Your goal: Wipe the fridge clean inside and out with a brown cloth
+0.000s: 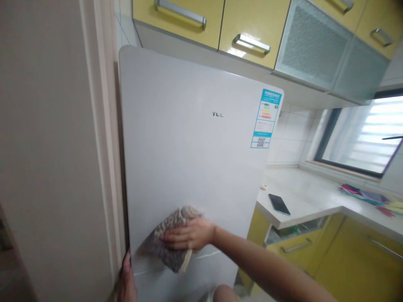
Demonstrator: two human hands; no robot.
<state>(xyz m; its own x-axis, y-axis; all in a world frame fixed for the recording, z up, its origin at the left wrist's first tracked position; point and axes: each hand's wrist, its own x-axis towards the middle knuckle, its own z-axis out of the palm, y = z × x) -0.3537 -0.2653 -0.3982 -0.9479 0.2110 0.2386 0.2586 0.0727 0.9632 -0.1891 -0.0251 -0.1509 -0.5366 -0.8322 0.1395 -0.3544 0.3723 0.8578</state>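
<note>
Flatly, the right hand (190,235) holds cloth (178,218) against "TCL" fridge (182,147); left hand's (127,281) grip unclear.

1. One view, from a camera on the person's head, looks forward and down from above and behind the right hand (192,235) and left hand (127,279).
2. It faces the refrigerator door (189,159) nearly front-on, close enough that the lower part beyond the hands runs out of frame.
3. The lens is rolled: the door's top edge slopes down toward the right-hand side.
4. It sits below the upper cabinets (252,19), whose underside shows above the hands.
5. The view reaches past the hands to a countertop (302,201) and window (362,130) on the right, farther off.
</note>
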